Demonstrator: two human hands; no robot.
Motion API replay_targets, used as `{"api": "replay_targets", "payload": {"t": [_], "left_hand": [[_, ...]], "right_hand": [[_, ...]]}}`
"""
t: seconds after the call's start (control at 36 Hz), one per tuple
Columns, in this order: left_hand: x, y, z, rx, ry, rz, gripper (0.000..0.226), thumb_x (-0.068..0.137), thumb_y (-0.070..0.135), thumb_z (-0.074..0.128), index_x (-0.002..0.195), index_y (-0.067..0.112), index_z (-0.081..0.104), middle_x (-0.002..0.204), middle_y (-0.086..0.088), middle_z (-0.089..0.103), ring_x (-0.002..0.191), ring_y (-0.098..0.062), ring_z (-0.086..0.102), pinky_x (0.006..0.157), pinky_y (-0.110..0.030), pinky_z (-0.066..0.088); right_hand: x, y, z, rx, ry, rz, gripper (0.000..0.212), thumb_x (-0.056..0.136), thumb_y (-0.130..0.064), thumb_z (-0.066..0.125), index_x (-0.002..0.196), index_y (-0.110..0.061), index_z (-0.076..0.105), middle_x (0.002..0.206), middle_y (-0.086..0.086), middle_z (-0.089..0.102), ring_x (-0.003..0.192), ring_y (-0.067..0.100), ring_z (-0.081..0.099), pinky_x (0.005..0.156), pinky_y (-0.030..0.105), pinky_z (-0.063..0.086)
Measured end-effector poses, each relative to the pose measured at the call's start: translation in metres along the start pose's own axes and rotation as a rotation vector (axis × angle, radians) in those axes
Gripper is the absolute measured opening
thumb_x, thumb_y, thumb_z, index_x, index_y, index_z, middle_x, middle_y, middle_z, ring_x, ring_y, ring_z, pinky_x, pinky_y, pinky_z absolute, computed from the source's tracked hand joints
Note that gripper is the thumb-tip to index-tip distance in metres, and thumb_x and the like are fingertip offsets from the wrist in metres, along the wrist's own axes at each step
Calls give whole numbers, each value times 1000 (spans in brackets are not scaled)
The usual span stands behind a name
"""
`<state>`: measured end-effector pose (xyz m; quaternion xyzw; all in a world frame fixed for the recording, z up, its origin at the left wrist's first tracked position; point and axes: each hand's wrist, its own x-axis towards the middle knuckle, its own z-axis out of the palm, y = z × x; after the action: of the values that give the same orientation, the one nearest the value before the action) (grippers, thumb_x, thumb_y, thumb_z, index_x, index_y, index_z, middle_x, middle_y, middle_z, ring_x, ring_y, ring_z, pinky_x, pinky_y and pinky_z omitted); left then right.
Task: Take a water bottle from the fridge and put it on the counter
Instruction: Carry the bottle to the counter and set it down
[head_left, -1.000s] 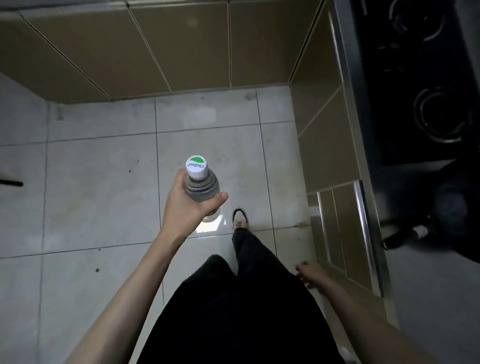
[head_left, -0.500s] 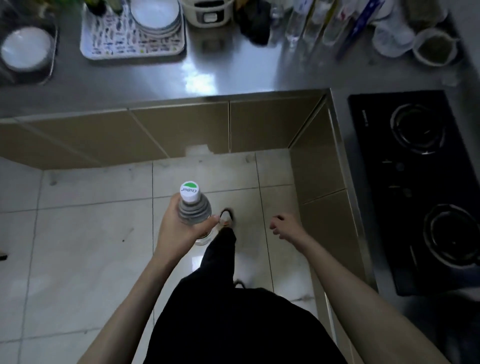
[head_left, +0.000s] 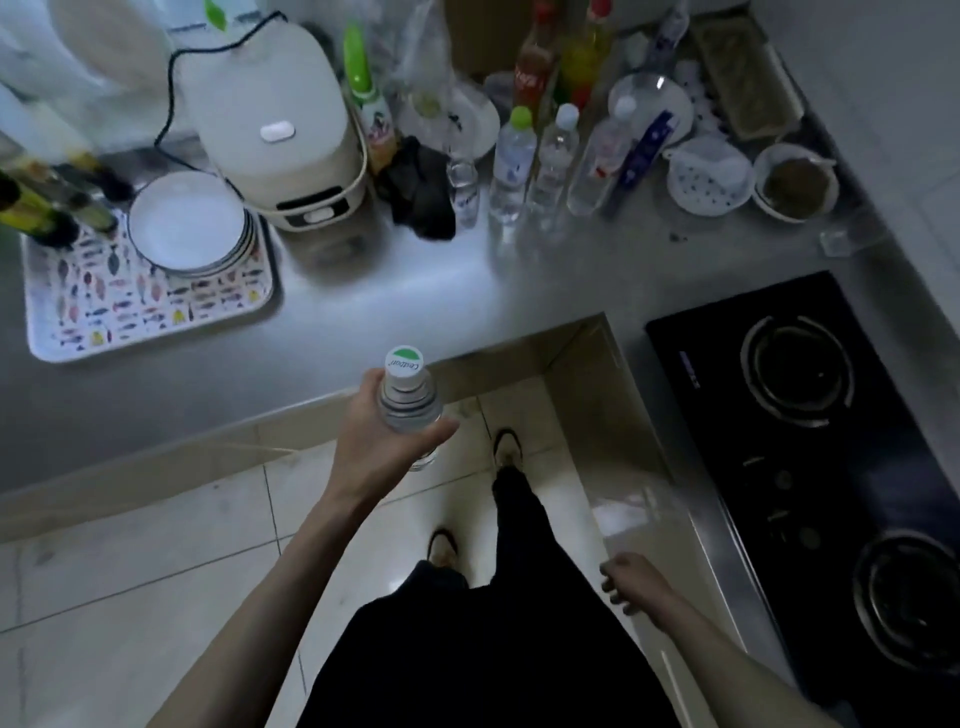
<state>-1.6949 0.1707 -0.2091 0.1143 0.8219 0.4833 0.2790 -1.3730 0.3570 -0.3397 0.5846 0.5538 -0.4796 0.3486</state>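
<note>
My left hand (head_left: 376, 447) grips a clear water bottle (head_left: 408, 400) with a white and green cap, held upright and seen from above. The bottle hangs over the floor just in front of the steel counter's (head_left: 467, 291) front edge. My right hand (head_left: 631, 582) hangs low at my side near the stove cabinet, fingers loosely curled and holding nothing. The fridge is out of view.
On the counter stand a fish-print tray (head_left: 150, 306) with stacked plates (head_left: 187, 223), a white rice cooker (head_left: 280, 135), several bottles (head_left: 540, 161) and bowls (head_left: 795, 182). A black gas hob (head_left: 810, 415) sits on the right. Bare steel lies between tray and hob.
The view has lifted from the floor up to the counter as I stepped closer. My left hand carried the bottle forward to the counter's edge; my right hand swung back to my side.
</note>
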Motion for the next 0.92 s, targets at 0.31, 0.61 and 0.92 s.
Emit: {"api": "replay_targets", "payload": {"t": [0.31,0.61,0.92], "left_hand": [[142,44,58,-23,82,-84,70,54,48,93,115,34,60,107,17,76,93,-2,75,79,-18,57],[267,69,72,139,135,-54,63,64,37,97,111,35,55,120,-1,55,108,-14,59,95,-30,51],[392,65,95,243,70,50,72,65,35,95,126,11,64,117,-1,58,118,-24,57,103,-42,52]], "right_hand": [[71,-189,-113,17,-65,-101,15,100,-13,49,90,-10,59,85,11,58,66,21,49,57,26,35],[84,-360,-172,-72,16,-331,25,102,-22,50,95,-5,66,85,10,64,70,20,57,61,28,41],[82,-326,-134,-68,24,-153,15,98,-19,49,84,-15,52,77,7,57,65,19,48,60,28,33]]}}
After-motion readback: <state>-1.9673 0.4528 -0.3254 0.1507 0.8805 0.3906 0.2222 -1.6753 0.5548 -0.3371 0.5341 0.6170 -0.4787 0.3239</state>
